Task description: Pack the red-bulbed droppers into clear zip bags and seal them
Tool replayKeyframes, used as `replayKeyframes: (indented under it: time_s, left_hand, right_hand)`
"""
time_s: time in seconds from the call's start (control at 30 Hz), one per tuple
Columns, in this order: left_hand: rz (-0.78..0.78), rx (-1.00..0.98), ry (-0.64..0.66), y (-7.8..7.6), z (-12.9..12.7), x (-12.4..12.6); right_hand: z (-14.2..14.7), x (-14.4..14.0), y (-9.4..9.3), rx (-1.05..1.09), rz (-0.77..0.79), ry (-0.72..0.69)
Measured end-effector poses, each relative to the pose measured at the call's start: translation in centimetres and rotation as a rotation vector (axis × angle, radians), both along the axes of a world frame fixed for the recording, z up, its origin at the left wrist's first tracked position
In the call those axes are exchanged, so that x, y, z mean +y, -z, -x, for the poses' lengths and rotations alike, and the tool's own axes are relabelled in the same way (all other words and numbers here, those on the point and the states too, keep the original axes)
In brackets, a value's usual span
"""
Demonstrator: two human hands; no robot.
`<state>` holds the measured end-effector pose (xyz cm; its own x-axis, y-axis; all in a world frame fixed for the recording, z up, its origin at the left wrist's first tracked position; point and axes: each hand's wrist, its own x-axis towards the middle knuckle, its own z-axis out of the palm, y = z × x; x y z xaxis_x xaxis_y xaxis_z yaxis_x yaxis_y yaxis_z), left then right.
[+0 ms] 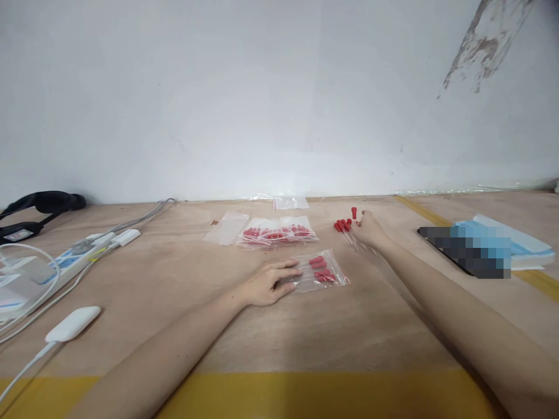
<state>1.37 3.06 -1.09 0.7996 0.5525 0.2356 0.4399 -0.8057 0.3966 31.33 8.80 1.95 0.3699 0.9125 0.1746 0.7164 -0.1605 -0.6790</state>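
Because the wooden table (183, 326) carries everything, places are told by its edges: the far edge meets the white wall (262, 87), the near edge bears a yellow stripe (305, 396).

At the right edge lies a blue and white flat stack (519, 244), partly blurred. At the left edge sit a white power strip (65, 262) with plugs and cables, a white adapter (72, 323) nearer the front, and a black strap (39, 203) by the far left corner.

Toward the far edge, about midway, lies a pile of filled clear bags (279, 233) with red contents; their number cannot be told, as they overlap. Two empty clear bags show: one (227, 227) just left of the pile, one (290, 202) behind it.

Near the middle of the table lies one partly filled zip bag (321, 272) holding three red-bulbed droppers, as far as can be seen. The left hand (268, 284) rests flat on its left end, fingers spread and pressing it down rather than gripping it. Such film is likely light, limp and slippery, best pinned flat or pinched at the mouth.

Right of the pile lie the loose droppers (345, 228), about five red bulbs in view with thin clear stems. The right hand (369, 228) has its fingers closed among them, one bulb standing above the fingertips; whether it truly grips one cannot be told. The stems look thin and possibly brittle, the bulbs soft; the bulb seems the safer hold.
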Motion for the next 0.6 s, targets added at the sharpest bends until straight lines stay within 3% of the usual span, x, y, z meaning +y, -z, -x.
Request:
replayKeyframes:
  time_s: [0.17,0.3,0.43,0.6]
  left_hand:
    - [-0.02,0.084,-0.017,-0.4,-0.2,-0.2]
    - [-0.037,0.136,-0.036,-0.5,-0.2,-0.3]
    - [-0.049,0.15,-0.033,-0.5,-0.1,-0.2]
    - [-0.052,0.153,-0.034,-0.4,-0.1,-0.2]
  right_hand:
    - [1.3,-3.7,1.4,0.481,-0.133,-0.235]
    - [2.3,-5.2,3.9,0.76,-0.239,-0.219]
    - [3.1,-5.4,4.8,0.909,-0.253,-0.216]
    - [3.6,-6.3,4.5,0.904,-0.234,-0.258]
